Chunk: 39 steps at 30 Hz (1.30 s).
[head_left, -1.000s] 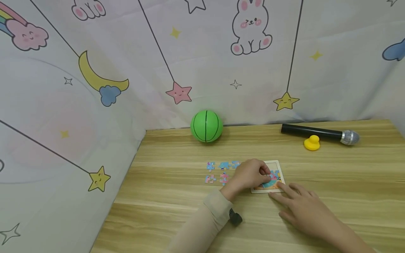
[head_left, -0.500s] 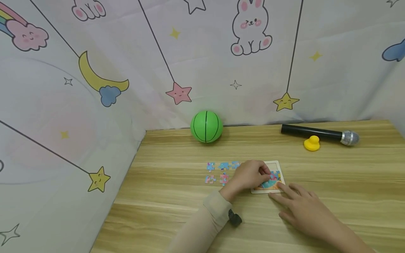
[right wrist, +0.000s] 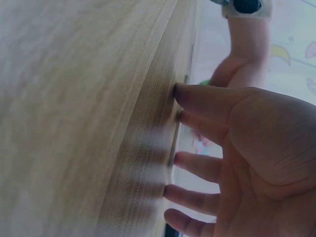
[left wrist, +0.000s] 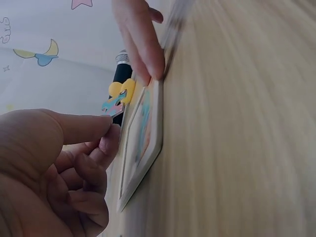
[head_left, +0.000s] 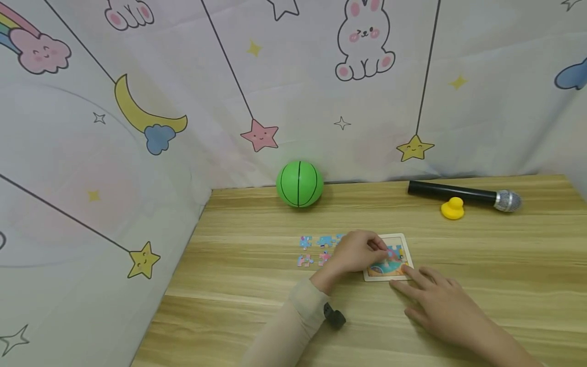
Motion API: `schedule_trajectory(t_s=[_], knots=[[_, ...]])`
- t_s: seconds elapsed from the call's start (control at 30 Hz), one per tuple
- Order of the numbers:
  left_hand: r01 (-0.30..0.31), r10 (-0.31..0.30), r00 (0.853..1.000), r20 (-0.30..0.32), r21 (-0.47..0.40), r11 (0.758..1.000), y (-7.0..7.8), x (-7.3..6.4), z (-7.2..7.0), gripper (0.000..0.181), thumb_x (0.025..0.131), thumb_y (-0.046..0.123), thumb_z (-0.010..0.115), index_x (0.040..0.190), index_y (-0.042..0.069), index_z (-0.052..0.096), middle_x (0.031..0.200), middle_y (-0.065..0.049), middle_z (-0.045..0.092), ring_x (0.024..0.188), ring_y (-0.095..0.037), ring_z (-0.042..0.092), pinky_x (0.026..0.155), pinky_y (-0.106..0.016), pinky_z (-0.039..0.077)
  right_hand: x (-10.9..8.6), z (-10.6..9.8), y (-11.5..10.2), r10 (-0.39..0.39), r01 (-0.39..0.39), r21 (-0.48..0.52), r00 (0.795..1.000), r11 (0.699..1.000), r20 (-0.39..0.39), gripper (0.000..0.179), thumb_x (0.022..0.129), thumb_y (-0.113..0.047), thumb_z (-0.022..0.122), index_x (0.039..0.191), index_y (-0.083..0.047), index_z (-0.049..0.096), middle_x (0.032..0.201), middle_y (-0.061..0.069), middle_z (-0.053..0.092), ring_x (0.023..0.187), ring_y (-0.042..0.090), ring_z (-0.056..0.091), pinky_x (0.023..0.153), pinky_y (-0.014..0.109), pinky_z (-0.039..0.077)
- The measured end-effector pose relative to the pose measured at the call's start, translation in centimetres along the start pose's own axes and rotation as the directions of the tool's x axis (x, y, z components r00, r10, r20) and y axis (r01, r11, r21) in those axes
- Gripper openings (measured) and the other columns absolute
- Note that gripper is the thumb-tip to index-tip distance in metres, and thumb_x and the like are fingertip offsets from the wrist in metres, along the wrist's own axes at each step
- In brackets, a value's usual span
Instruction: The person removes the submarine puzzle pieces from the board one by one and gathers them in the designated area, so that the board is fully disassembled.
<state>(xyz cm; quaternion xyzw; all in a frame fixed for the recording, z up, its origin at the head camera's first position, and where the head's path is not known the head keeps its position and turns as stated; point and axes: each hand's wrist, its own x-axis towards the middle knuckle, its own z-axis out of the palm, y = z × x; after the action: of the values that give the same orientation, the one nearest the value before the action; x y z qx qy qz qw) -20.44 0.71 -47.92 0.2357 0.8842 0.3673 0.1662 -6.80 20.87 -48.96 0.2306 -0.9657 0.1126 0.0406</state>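
Note:
My left hand pinches a blue-and-pink jigsaw piece between thumb and forefinger, tilted above the puzzle board in the left wrist view. The small pale-framed puzzle board lies flat on the table, its lower part filled with a teal and orange picture. On its lower right corner rest fingertips of my right hand, whose fingers are spread. The right wrist view shows that hand's thumb and fingers extended towards the tabletop. Left of the board lie several loose jigsaw pieces, partly covered by my left hand.
A green ball stands at the back of the wooden table, against a cartoon-printed cloth. To the back right lies a black microphone with a yellow rubber duck in front of it.
My left hand has drawn slightly left with the jigsaw piece, uncovering more of the board's lower left. My right hand stays where it was.

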Motion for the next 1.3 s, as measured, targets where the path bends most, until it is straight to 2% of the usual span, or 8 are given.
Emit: schedule_trajectory(t_s=[0.2,0.37,0.67,0.87,1.03,1.3], knots=[[-0.003,0.001,0.999,-0.040,-0.047,0.999,-1.2,-1.4,-1.7,0.008,0.095,0.026,0.078,0.088,0.023,0.076,0.082,0.016,0.066,0.078,-0.003,0.060,0.067,-0.024,0.048,0.0,0.0,0.0,0.009,-0.009,-0.001,1.000,1.000,0.008,0.053,0.088,-0.037,0.082,0.138,-0.027,0.068,0.150,0.011,0.055,0.126,0.041,0.056,0.084,0.067,0.051],[-0.008,0.005,0.997,-0.072,-0.043,0.999,-2.5,-2.5,-3.1,0.008,0.095,0.027,0.079,0.088,0.022,0.077,0.082,0.016,0.067,0.081,-0.003,0.061,0.069,-0.025,0.048,0.0,0.1,0.0,0.014,-0.014,0.003,1.000,1.000,0.013,0.054,0.087,-0.037,0.082,0.138,-0.027,0.068,0.151,0.011,0.054,0.126,0.042,0.055,0.085,0.068,0.050],[0.043,-0.046,0.998,-0.048,-0.055,0.998,-4.5,-4.3,-5.1,0.007,0.093,0.022,0.079,0.088,0.018,0.076,0.084,0.010,0.068,0.080,-0.007,0.062,0.067,-0.027,0.050,-0.1,0.0,0.0,0.014,-0.014,0.007,1.000,1.000,0.014,0.054,0.088,-0.037,0.082,0.139,-0.027,0.068,0.151,0.011,0.054,0.126,0.042,0.055,0.085,0.068,0.050],[0.075,-0.075,0.997,-0.019,-0.031,0.997,-5.5,-5.1,-5.8,0.007,0.093,0.019,0.080,0.088,0.017,0.076,0.081,0.010,0.069,0.073,-0.007,0.063,0.065,-0.027,0.049,-0.1,0.0,0.0,0.009,-0.009,0.003,1.000,1.000,0.006,0.054,0.088,-0.036,0.082,0.139,-0.027,0.068,0.151,0.011,0.054,0.126,0.042,0.056,0.085,0.068,0.050],[0.086,-0.086,0.996,0.011,-0.015,0.996,-5.6,-5.4,-6.0,0.006,0.094,0.016,0.079,0.088,0.015,0.077,0.080,0.009,0.069,0.071,-0.008,0.060,0.065,-0.026,0.047,-0.1,0.0,0.0,0.007,-0.007,0.002,1.000,1.000,0.006,0.054,0.088,-0.037,0.082,0.139,-0.027,0.067,0.151,0.011,0.054,0.126,0.042,0.055,0.086,0.068,0.050],[0.078,-0.078,0.997,-0.013,0.104,0.991,-5.9,-5.1,-6.0,0.007,0.093,0.018,0.079,0.087,0.019,0.076,0.077,0.012,0.066,0.068,-0.006,0.057,0.065,-0.027,0.045,0.0,-0.2,-0.2,0.011,-0.011,0.003,1.000,1.000,0.014,0.054,0.088,-0.037,0.082,0.139,-0.027,0.067,0.152,0.011,0.054,0.128,0.043,0.054,0.088,0.069,0.048]])
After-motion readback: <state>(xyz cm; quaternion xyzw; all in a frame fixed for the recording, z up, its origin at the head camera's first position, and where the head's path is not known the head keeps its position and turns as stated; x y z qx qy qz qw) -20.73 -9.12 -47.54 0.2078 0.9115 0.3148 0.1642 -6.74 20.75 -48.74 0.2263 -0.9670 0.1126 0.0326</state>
